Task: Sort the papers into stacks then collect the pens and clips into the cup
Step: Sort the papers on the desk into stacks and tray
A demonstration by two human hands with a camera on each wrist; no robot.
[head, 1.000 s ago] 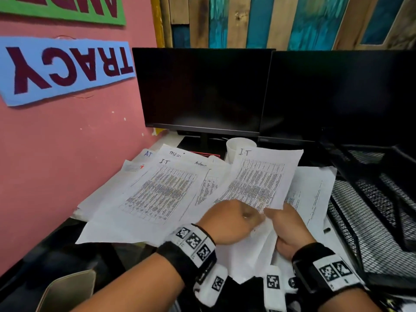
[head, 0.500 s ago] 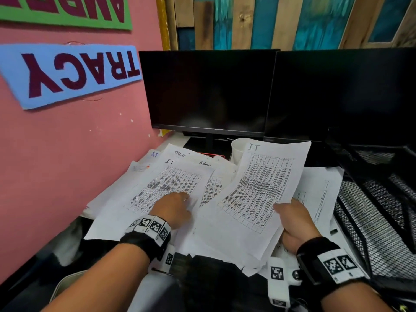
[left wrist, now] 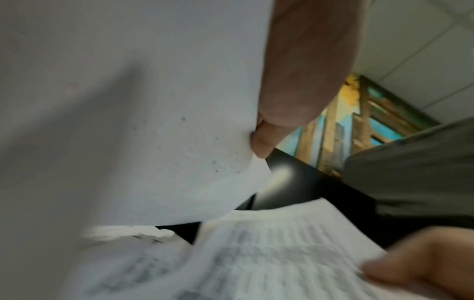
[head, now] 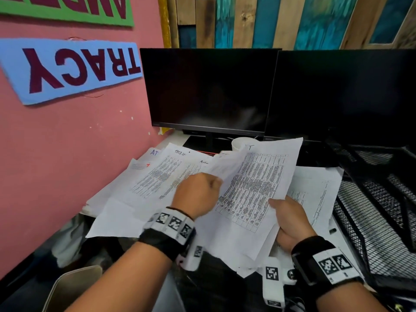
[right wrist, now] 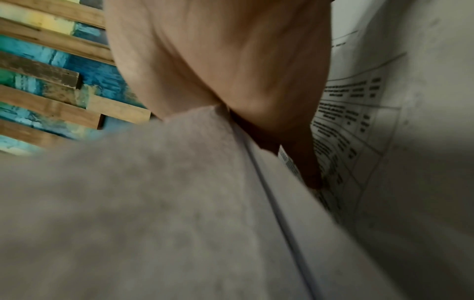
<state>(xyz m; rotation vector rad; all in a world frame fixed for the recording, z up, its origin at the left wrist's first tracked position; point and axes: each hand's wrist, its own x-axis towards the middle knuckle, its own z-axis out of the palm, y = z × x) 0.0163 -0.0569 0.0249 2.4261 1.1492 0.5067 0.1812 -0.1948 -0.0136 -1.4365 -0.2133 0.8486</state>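
Your left hand (head: 198, 194) is curled around the near edge of a loose sheet (head: 221, 168) that curves up off the pile; in the left wrist view your thumb (left wrist: 264, 140) pinches that paper (left wrist: 153, 121) from above, so the fingers are closed on it. Your right hand (head: 290, 224) grips the lower right edge of a small bundle of printed tables (head: 254, 190), thumb lying on the top page and the other fingers hidden beneath; the right wrist view shows a fingertip (right wrist: 311, 178) pressed onto the ruled table of a page (right wrist: 359, 121), with further sheet edges stacked just beside it. The lifted sheet touches or overlaps the left side of the bundle, and both are raised above the tabletop. Under them more papers (head: 157, 176) are spread on the tabletop (head: 173, 140) towards the pink wall (head: 67, 143), some with handwritten headings at the top, and other sheets (head: 319, 190) lie to the right beside a black mesh tray (head: 371, 221). The white cup (head: 242, 143) stands behind the papers, near the foot of the left monitor (head: 209, 91), its rim partly covered by the top of the bundle. A second dark monitor (head: 342, 93) stands just beside the first.
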